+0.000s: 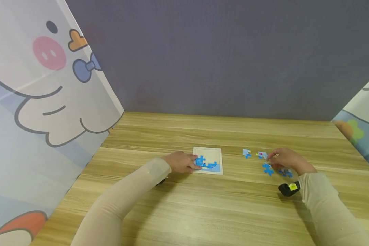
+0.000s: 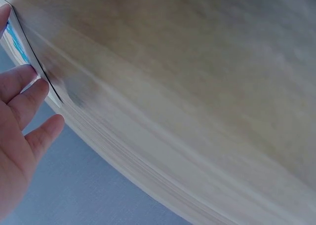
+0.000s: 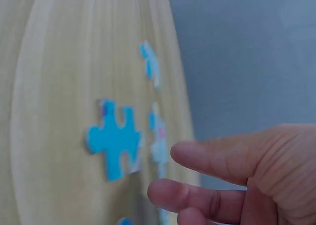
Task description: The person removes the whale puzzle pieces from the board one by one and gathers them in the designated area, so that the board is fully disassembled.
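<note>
A white square puzzle tray lies on the table, with blue joined pieces along its lower part. My left hand rests at the tray's left edge, its fingertips by the blue pieces. In the left wrist view those fingers are spread along the tray's rim. Over loose pieces to the right is my right hand, thumb and index finger apart with nothing between them. Below its fingertips lies a blue piece. A pale piece with a pink mark is close to the fingertips.
Another pale blue piece lies left of the pink-marked one. More blue pieces lie under the right hand. A grey panel stands along the table's far edge, and printed panels flank both sides.
</note>
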### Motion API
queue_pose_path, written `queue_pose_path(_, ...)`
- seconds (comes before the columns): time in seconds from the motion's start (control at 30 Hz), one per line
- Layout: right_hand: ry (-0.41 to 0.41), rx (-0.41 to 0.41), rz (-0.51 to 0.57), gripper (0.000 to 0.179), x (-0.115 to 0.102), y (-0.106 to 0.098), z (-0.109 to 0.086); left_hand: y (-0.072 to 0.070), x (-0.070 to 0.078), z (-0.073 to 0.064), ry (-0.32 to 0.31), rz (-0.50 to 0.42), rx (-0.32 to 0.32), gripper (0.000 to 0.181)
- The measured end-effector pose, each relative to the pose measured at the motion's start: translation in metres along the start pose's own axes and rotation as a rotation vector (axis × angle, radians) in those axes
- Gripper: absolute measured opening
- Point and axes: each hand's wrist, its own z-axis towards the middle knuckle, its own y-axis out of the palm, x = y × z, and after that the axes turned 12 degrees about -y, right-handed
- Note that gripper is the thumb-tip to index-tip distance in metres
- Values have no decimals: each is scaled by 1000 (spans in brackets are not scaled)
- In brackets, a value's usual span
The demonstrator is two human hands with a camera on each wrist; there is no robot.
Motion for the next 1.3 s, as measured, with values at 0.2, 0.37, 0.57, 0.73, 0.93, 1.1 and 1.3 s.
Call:
queue_pose_path(0.2, -83, 51, -169, 35, -23, -1, 0, 1, -2, -2, -4, -3, -3, 37)
queue_pose_path(0.37, -173, 108, -263, 33, -43, 9, 6, 2, -3, -3, -5, -7, -1, 37)
queue_pose_path(0.57, -319, 200, -412, 26, -58, 27, 16, 2, -3, -2, -15, -21, -7, 37)
queue_pose_path(0.73, -402, 264, -539, 22, -70, 43, 26, 3, -3, -2, 1, -11, 18, 36)
queue_pose_path(0.93, -489, 261, -587, 20, -86, 60, 47, 5, -4, -2, 4, 4, 41, 36)
queue_pose_path(1.1, -478, 149, -500, 24, -103, 75, 66, 5, -2, -2, -6, 30, 33, 38)
queue_pose_path(1.3, -396, -21, -369, 30, -118, 90, 90, 1, 1, -1, 4, 77, 34, 39)
